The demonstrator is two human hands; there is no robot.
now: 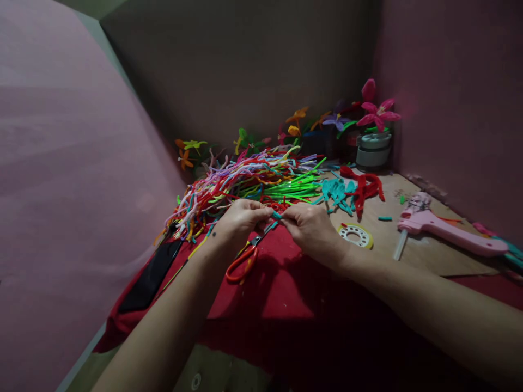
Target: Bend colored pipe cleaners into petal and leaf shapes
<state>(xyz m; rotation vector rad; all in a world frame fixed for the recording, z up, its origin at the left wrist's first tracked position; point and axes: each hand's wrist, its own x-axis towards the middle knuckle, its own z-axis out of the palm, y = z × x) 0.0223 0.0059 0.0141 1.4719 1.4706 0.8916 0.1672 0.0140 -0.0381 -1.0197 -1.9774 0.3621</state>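
A short teal pipe cleaner [277, 215] is pinched between the fingertips of both hands, above the near part of the table. My left hand [247, 214] grips one end, and my right hand [307, 223] has the other. Just below them lie scissors [242, 265] with orange-red handles, their blades pointing up toward the right hand. Behind the hands is a large heap of many-coloured pipe cleaners [245, 174], with a bundle of bright green ones [292, 188] at its right. Bent teal pieces [337, 191] and red looped pieces [365, 190] lie to the right.
A pink glue gun [449, 231] rests on a brown board [433, 261] at the right, near a tape roll [355, 236]. A black phone [151, 277] lies by the left edge of the red cloth [281, 294]. Pipe-cleaner flowers [378, 114] stand along the back, one in a grey pot [373, 151].
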